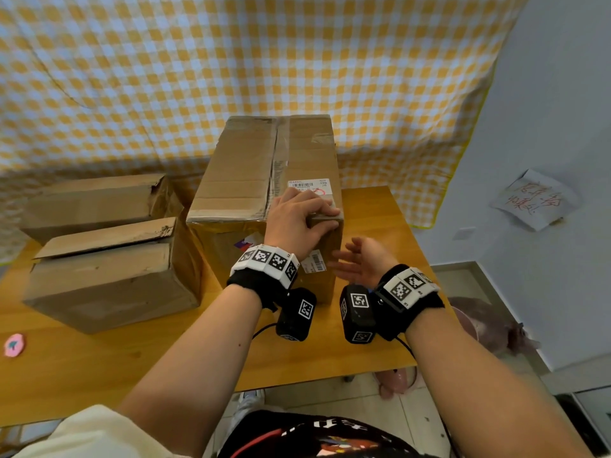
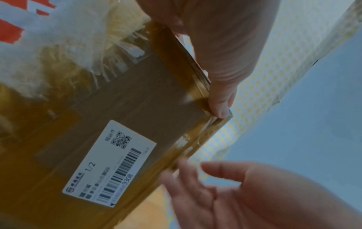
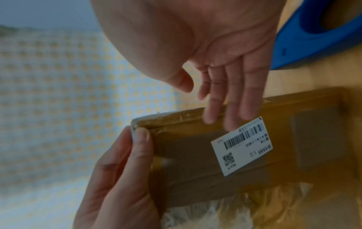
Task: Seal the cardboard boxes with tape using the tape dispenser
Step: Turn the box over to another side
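While the left hand (image 1: 299, 217) grips the tall cardboard box's (image 1: 244, 180) near top corner, the right hand (image 1: 362, 261) hovers spread beside it, above the bench (image 1: 380, 325).

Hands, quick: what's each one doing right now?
Left hand: grips the near top corner of the tall cardboard box, fingers on top, thumb on the front face.
Right hand: open, holds nothing, fingers beside the box's front face.

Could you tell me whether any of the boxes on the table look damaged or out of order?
Yes: the two smaller boxes on the left have torn, ragged flap corners, and the nearer one's flap stands slightly raised, unsealed.
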